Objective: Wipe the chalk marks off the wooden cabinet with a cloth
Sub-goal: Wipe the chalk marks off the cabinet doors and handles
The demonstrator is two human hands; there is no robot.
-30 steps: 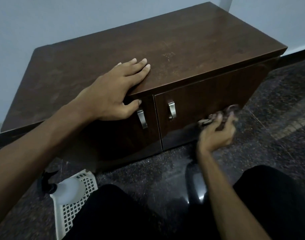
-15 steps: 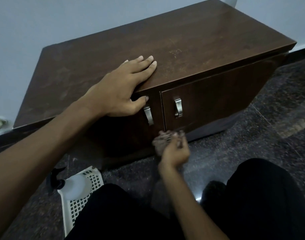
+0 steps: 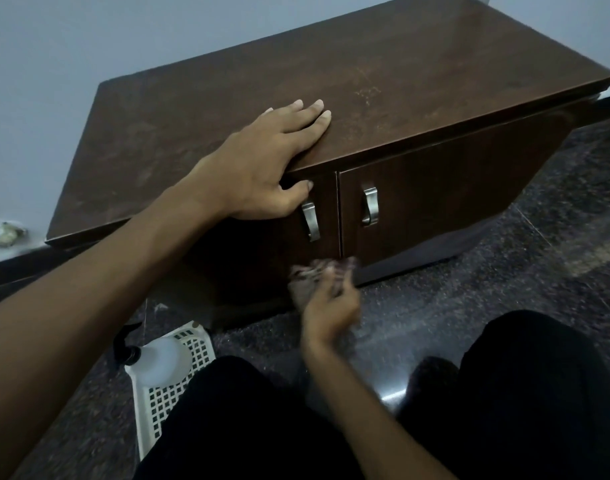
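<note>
Left hand (image 3: pixel 269 164) splayed flat, right hand (image 3: pixel 331 306) fisted

Dim, bluish light. Right hand (image 3: pixel 326 306) and cloth (image 3: pixel 314 271) motion-blurred. Glare patch on floor (image 3: pixel 390 396); wide-angle bending at edges.

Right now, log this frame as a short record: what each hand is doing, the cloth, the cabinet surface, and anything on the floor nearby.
left hand: flat on the front edge of the cabinet top, thumb hooked under it, bracing
right hand: blurred, holding the cloth low at the cabinet front
cloth: bunched, at the bottom edge where the two doors meet
cabinet: dark wood, both doors closed; faint pale marks on top
handles: two metal pulls, untouched
basket: white, on the floor at left, holding a pump bottle
</note>
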